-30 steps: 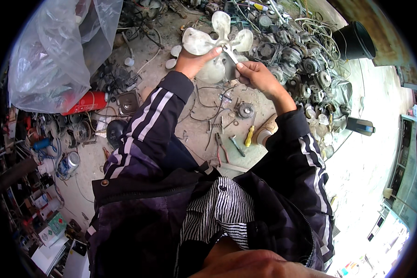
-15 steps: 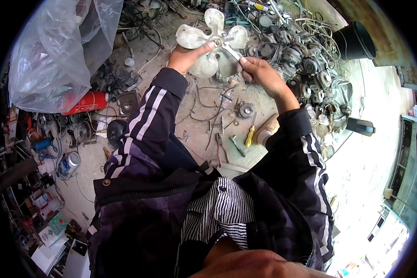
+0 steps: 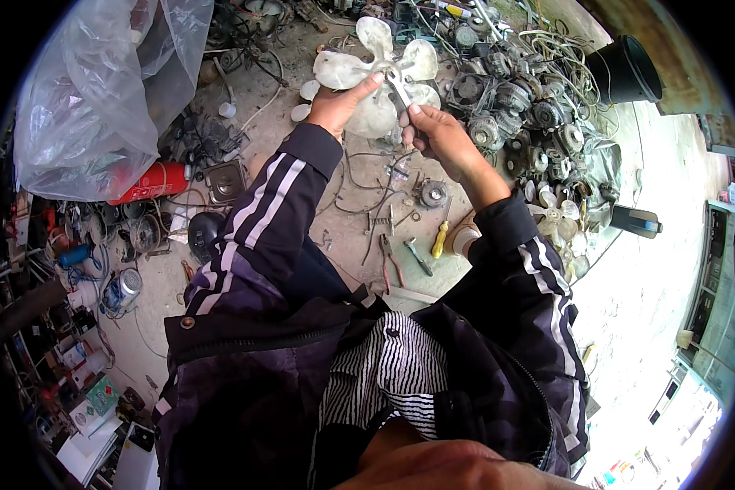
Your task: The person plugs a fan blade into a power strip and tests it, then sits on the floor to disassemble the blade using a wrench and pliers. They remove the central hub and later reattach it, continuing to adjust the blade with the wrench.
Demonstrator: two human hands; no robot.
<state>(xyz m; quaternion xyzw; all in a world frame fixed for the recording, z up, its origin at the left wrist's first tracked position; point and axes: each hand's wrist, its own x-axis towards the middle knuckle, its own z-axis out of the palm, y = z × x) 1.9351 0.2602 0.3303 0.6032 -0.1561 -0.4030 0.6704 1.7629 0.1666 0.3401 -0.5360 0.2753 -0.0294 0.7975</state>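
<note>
My left hand [image 3: 340,106] grips a dirty white fan blade [image 3: 373,116] with several rounded petals, its thumb lying near the hub. A silver wrench [image 3: 398,88] is held in my right hand [image 3: 433,131], fingers wrapped round its handle. The wrench's head sits at the hub in the middle of the fan blade. Below, on the concrete, lie red-handled pliers [image 3: 390,263], a hammer-like tool [image 3: 418,256] with a teal handle, and a yellow-handled screwdriver [image 3: 440,241]. A small round motor part [image 3: 433,193] is close by.
A heap of old motors [image 3: 510,98] and cables spreads at the far right, beside a black bucket [image 3: 629,72]. At the left hang a clear plastic bag [image 3: 98,98] and a red cylinder [image 3: 153,182]. A tan container [image 3: 463,238] stands by my right forearm.
The wrench has swung round the hub toward me and left, with my right hand moving left. The fan blade has turned slightly and shifted a little to the right with my left hand.
</note>
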